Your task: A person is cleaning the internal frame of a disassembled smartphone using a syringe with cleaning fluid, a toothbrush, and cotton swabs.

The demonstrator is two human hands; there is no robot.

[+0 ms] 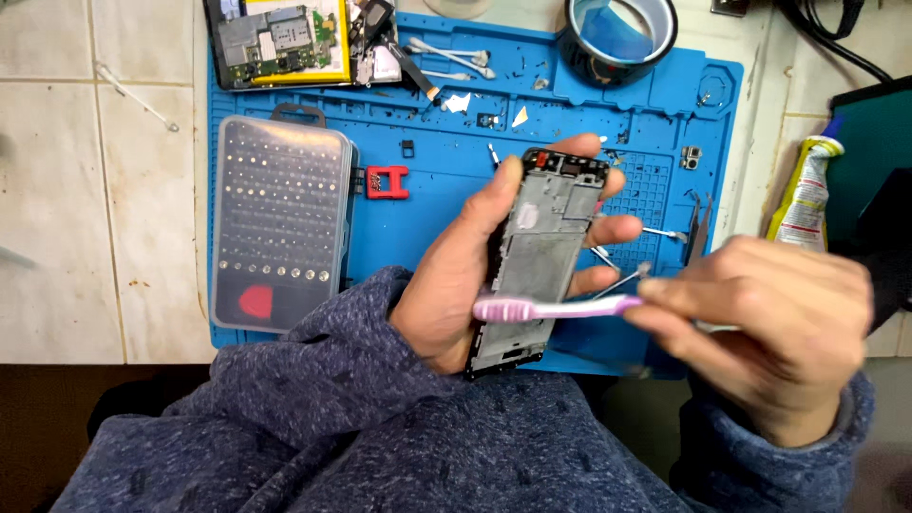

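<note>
Our left hand (pixel 456 275) is wrapped around a stripped phone frame (pixel 537 256), thumb on one edge and fingers curled over the other, holding it upright above the blue mat (pixel 456 218). Our right hand (pixel 760 323) comes in from the side, fingers pinched on a pink toothbrush (pixel 551 308) lying across the frame's lower part. A grey bit case (pixel 280 233) sits left, a tape roll (pixel 617 33) up top.

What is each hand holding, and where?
Left hand grips the phone frame by its long edges; right hand holds the pink toothbrush by its handle end.
</note>
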